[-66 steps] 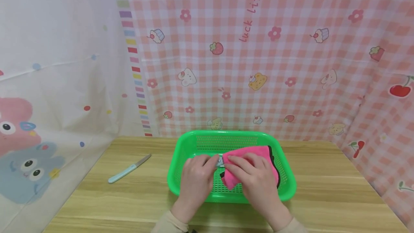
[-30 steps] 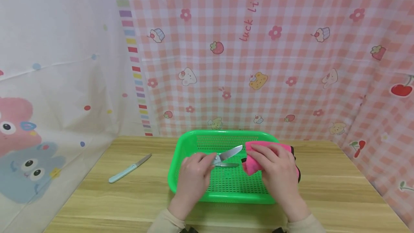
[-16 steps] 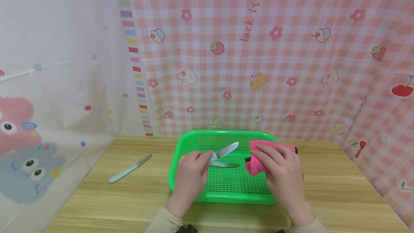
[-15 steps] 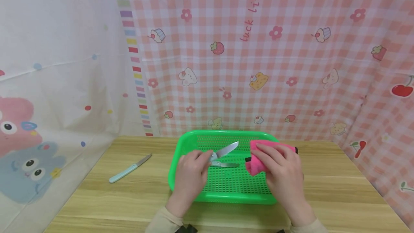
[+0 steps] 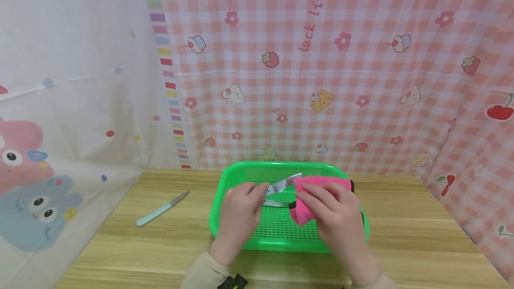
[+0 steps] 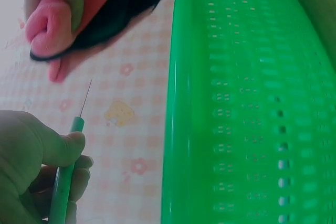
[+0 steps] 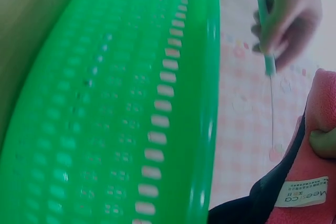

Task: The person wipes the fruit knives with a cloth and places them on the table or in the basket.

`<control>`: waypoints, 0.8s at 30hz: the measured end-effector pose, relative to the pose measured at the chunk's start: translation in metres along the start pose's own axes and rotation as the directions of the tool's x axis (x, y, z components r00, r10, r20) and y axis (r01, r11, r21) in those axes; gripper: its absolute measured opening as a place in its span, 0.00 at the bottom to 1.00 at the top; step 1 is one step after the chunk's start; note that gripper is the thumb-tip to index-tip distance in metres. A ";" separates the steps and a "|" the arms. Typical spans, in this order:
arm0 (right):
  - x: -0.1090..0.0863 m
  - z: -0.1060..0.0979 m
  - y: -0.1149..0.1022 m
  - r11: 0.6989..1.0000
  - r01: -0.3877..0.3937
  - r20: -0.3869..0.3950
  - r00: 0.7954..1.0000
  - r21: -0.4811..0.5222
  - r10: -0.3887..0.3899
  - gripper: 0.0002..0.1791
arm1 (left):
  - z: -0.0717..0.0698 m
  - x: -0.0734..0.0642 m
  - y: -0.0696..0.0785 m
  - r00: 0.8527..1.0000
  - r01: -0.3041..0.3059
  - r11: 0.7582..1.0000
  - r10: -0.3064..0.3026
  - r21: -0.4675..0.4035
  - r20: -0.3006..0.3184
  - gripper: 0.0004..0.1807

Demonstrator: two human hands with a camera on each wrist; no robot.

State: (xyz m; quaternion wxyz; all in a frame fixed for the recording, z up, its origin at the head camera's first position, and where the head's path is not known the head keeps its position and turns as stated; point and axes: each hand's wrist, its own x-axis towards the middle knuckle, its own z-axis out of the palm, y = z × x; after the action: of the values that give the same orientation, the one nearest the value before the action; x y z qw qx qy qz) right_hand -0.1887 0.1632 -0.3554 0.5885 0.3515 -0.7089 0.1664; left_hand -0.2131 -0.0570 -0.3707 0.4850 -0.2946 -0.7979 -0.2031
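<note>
My left hand point(image 5: 241, 208) grips the pale blue handle of a knife point(image 5: 283, 184), its blade pointing right and slightly up over the basket. In the left wrist view the thumb presses along that handle point(image 6: 65, 177). My right hand point(image 5: 337, 211) holds a folded pink cloth point(image 5: 304, 213) with black edging, its left edge overlapping the tip of the blade in the head view. A white label point(image 7: 302, 191) shows on the cloth in the right wrist view. Below the hands, a second knife point(image 5: 277, 204) lies inside the green basket point(image 5: 213, 217), partly hidden by the left hand and the cloth.
A third knife point(image 5: 162, 208) with a pale blue handle lies on the wooden table point(image 5: 160, 253), left of the basket. Behind the table hangs a pink checked curtain point(image 5: 257, 79), with a white patterned sheet point(image 5: 80, 115) on the left.
The cloth first covered the blade, then my right hand drew it off to the right. Since half a second ago it has come back left to the blade's tip. The left hand keeps its knife.
</note>
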 end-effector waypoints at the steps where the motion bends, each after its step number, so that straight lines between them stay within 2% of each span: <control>1: 0.000 0.002 -0.002 1.000 0.004 0.007 1.000 0.001 -0.004 0.18 | 0.000 0.001 0.001 1.000 -0.005 1.000 0.005 -0.002 0.000 0.19; 8: -0.007 0.016 -0.014 1.000 -0.021 0.100 0.995 0.016 0.020 0.20 | 0.004 0.001 0.009 0.999 -0.032 0.999 0.032 -0.001 0.017 0.17; 15: -0.012 0.019 -0.017 0.999 -0.045 0.172 0.984 0.009 0.043 0.20 | 0.005 -0.001 0.012 1.000 -0.028 1.000 0.028 -0.010 0.010 0.16; 24: -0.012 0.018 -0.015 0.999 -0.031 0.137 0.990 -0.019 0.033 0.19 | 0.005 0.000 0.015 1.000 -0.024 0.999 0.024 -0.030 -0.012 0.11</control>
State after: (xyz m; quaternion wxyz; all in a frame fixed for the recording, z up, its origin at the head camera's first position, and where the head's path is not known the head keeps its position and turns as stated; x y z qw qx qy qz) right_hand -0.1904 0.1445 -0.3744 0.5385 0.3457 -0.7546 0.1453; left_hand -0.2058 -0.0428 -0.3722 0.4876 -0.3103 -0.7884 -0.2110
